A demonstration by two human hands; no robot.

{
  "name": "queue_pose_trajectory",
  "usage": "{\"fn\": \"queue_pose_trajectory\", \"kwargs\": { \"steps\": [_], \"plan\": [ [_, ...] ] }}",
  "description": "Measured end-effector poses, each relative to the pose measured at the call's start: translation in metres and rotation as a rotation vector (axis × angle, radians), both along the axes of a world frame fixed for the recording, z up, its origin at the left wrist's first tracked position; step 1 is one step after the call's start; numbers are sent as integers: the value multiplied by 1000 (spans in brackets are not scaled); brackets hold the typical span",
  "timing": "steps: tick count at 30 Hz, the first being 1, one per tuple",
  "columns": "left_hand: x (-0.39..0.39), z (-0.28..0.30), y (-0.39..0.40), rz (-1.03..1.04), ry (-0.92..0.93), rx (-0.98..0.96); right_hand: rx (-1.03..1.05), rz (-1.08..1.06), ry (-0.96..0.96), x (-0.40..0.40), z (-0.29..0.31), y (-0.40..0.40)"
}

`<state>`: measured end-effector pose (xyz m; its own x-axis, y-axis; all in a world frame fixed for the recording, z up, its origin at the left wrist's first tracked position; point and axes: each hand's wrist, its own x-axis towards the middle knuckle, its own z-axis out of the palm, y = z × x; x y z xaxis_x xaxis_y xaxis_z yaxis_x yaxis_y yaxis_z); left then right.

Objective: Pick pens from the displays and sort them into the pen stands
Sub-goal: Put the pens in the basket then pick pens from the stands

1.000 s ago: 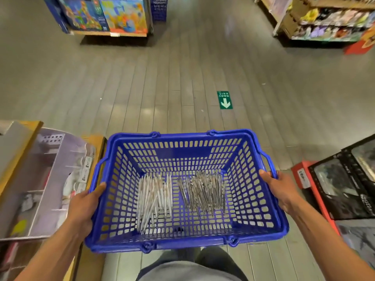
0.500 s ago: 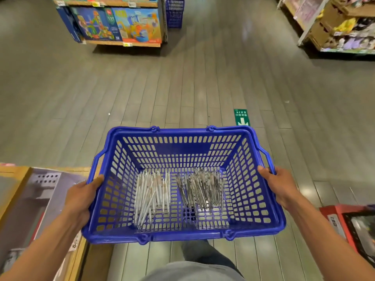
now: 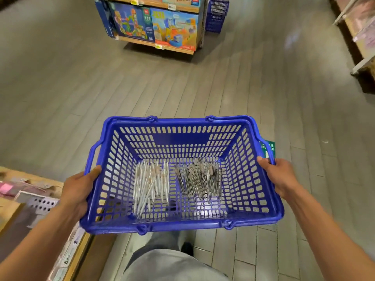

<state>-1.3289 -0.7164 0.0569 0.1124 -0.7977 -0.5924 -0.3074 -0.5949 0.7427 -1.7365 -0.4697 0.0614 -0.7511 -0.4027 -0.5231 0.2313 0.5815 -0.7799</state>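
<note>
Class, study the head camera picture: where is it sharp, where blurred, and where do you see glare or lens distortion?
Head view: the blue basket and both pen bundles, white and dark, are fairly sharp; the floor and the right-hand shelves smear with motion blur; a pale glare patch lies on the floor at upper right; the wide lens bends the floorboards and the toy shelf.

You are getting even, fairly bright overhead light glaring off the grey plank floor (image 3: 292, 40); the frame edges are smearing and bending, while the perforated blue plastic basket (image 3: 180, 138) is showing sharpest.
</note>
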Motion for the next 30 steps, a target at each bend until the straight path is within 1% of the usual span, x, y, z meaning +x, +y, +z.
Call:
{"fn": "queue_pose_trajectory", "kwargs": {
  "steps": [5,8,13,18,24,30],
  "plan": [
    [-27,-27,-94,102,2,28,29,89,21,-44,-12,-121],
    [-41,-38,-156,133,16,36,60,97,31,-64,-16,-194],
    [-58,-42,-251,200,58,32,82,173,31,-96,-4,-317],
    [-60,-40,-328,305,114,34,76,267,50,-117,2,-446],
    [-42,-47,-420,516,123,4,78,448,37,-116,-14,-630],
    [-11,-45,-501,749,138,-25,72,673,-11,-74,-18,-813]
  ]
}}
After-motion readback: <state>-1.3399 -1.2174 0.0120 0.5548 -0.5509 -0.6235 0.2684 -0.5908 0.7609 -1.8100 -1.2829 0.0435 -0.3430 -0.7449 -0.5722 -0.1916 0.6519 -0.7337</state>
